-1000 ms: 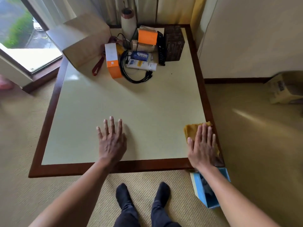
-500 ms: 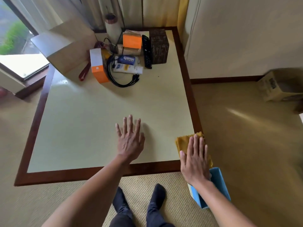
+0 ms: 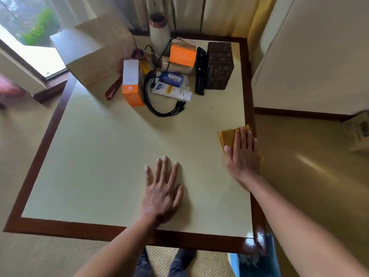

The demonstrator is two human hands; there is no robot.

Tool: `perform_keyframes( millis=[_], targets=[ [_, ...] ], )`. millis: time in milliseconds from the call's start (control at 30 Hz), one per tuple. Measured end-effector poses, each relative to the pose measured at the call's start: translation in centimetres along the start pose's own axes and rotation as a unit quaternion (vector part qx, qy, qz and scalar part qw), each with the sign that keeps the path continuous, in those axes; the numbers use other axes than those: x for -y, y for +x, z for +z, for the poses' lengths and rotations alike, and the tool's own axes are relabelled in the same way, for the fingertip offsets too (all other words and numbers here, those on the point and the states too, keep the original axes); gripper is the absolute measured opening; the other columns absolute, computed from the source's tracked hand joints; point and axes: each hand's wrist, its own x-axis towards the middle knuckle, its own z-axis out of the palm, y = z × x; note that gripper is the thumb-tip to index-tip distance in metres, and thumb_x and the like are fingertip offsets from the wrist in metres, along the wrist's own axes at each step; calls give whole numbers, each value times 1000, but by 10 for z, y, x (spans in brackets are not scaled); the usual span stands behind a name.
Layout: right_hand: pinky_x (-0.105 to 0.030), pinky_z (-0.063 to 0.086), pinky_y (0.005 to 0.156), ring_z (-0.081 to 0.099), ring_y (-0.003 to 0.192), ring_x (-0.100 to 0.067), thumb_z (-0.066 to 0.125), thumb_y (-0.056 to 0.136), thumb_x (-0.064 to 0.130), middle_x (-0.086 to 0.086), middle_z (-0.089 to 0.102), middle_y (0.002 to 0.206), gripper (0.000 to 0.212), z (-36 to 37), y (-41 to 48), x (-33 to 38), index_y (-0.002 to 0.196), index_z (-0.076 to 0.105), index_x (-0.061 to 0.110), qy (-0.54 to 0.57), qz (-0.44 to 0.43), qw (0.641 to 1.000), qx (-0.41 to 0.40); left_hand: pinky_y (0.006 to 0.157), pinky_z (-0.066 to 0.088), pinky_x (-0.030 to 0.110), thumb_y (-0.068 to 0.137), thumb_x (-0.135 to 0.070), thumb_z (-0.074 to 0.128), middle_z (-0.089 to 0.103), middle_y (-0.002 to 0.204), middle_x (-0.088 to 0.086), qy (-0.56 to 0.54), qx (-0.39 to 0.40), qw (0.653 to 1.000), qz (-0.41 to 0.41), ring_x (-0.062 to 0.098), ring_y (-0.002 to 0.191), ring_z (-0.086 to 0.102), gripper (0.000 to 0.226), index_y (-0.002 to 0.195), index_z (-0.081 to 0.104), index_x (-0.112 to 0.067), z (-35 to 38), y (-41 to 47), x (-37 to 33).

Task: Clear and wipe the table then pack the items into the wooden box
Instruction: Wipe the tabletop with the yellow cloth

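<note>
My right hand point(image 3: 241, 154) presses flat on a yellow cloth point(image 3: 227, 136) at the right edge of the cream table point(image 3: 99, 156), fingers straight. Flat on the tabletop near the front edge lies my left hand point(image 3: 161, 188), fingers spread, holding nothing. At the far end of the table stands a dark wooden box point(image 3: 219, 64), with a black remote point(image 3: 200, 70) beside it. Grouped there too are two orange and white boxes point(image 3: 131, 82), a white tube point(image 3: 173, 91), a blue packet point(image 3: 172, 78) and a black cable bundle point(image 3: 159, 104).
A large cardboard box point(image 3: 93, 48) sits at the far left corner, a tall cream vase point(image 3: 158, 35) behind the items. A blue bin point(image 3: 257, 258) stands on the carpet by the table's near right corner. A wall lies right of the table.
My right hand has slid the cloth forward along the right edge, away from the near corner. My left hand stays flat on the table. The camera has moved closer.
</note>
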Motion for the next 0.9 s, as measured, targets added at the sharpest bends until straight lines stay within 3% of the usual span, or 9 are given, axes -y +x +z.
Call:
perform_keyframes(
  millis=[200, 333, 533, 633, 767, 900],
  targets=[
    [-52, 4, 126, 1, 155, -34, 8, 102, 55, -15, 2, 169, 75, -23, 120, 10, 160, 4, 7, -5, 9, 1000, -16, 123, -4, 64, 103, -58, 26, -13, 170, 14, 12, 16, 1000, 2, 30, 157, -17, 74, 164, -1, -26, -1, 4, 1],
    [-53, 4, 126, -2, 155, -36, 10, 101, 52, -17, 1, 168, 76, -22, 140, 36, 160, 3, 4, 11, 25, 1000, -16, 123, -1, 65, 103, -59, 22, -12, 170, 15, 24, 31, 999, -3, 32, 157, -15, 74, 164, -2, -25, -1, 6, 3],
    [-47, 2, 126, -7, 156, -29, 23, 102, 50, -11, -3, 169, 75, 5, 23, 80, 160, 5, 8, -15, -228, 972, 57, 123, 2, 65, 103, -58, 24, -6, 171, 16, 20, 31, 999, 1, 33, 158, -9, 73, 165, 4, -23, -2, 5, 3],
    [-45, 4, 126, -4, 157, -26, 29, 102, 51, -9, -1, 169, 75, 1, 18, 53, 161, 8, 10, -28, -285, 956, 63, 123, 4, 66, 103, -57, 25, -8, 171, 16, 25, 32, 999, 0, 33, 158, -10, 74, 164, 2, -23, 0, 4, 3],
    [-43, 0, 127, -5, 156, -25, 17, 106, 52, -9, -3, 169, 70, -16, 90, 27, 161, 1, 13, -22, -161, 986, 21, 123, 5, 66, 103, -58, 25, -10, 171, 16, 30, 35, 999, -2, 33, 157, -11, 75, 164, 0, -23, 2, 7, 4],
    [-45, -2, 126, -4, 156, -30, 8, 103, 54, -14, -3, 169, 74, -22, 124, 48, 160, 0, 7, -16, -59, 998, 19, 123, 3, 65, 103, -58, 25, -11, 171, 16, 35, 35, 999, -4, 33, 157, -13, 75, 164, -1, -23, 2, 7, 4]
  ],
)
